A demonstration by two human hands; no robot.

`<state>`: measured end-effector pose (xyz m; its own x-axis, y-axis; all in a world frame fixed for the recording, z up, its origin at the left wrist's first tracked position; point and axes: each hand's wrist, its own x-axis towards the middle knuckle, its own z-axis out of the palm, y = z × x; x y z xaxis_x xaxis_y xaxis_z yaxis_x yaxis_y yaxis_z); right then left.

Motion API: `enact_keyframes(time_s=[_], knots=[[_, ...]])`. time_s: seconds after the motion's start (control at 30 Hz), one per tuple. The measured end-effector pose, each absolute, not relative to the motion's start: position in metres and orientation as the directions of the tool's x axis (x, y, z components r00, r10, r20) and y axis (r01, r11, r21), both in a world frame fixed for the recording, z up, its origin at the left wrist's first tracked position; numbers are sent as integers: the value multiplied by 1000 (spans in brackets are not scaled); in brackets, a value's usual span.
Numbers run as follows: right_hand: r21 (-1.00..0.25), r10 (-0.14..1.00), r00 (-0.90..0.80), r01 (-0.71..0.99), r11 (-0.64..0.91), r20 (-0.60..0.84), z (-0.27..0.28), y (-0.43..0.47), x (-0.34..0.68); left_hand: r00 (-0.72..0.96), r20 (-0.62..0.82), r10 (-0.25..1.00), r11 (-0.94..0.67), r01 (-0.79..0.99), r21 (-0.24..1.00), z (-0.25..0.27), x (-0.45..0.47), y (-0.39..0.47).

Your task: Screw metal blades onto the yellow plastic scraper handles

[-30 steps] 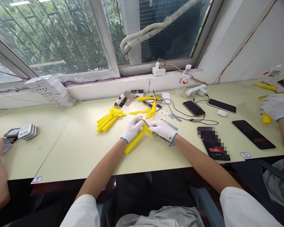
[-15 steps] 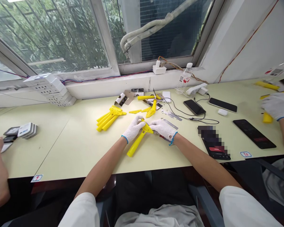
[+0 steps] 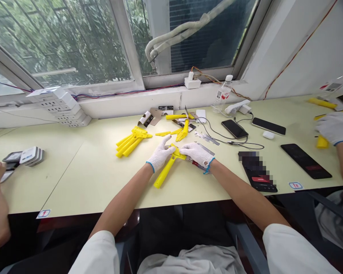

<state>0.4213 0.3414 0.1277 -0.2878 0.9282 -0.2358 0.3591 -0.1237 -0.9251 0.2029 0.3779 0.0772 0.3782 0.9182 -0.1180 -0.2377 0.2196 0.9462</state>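
Holding steady: left hand (image 3: pixel 161 153) and right hand (image 3: pixel 198 154) still pinch the yellow scraper (image 3: pixel 167 168), its handle now swung slightly nearer on the tabletop (image 3: pixel 88 179).

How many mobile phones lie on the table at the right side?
4: two near the wall, phone and phone; one at the right, phone; one partly blurred at the table edge, phone. More could be hidden.

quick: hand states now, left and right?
Left hand: closed on the head of the yellow scraper.
Right hand: closed on the same scraper's head from the other side.
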Motion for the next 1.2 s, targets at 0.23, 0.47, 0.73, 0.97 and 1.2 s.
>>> enact_keyframes(time_s=[0.23, 0.47, 0.73, 0.97, 1.2], knots=[[-917, 950, -219, 379, -126, -221, 116, 350, 428, 586, -132, 799, 343, -264, 901, 72, 201, 379], [-923, 941, -260, 368, -112, -218, 109, 352, 431, 586, -173, 791, 299, -123, 946, 82, 198, 371], [-915, 943, -268, 396, -76, -194, 112, 348, 427, 555, -208, 805, 242, 11, 970, 101, 198, 364], [-895, 943, -274, 444, -52, -191, 120, 345, 426, 543, -239, 805, 190, 146, 971, 120, 202, 353], [-887, 940, -276, 458, -56, -202, 118, 343, 426, 548, -258, 796, 175, 200, 964, 128, 206, 350]])
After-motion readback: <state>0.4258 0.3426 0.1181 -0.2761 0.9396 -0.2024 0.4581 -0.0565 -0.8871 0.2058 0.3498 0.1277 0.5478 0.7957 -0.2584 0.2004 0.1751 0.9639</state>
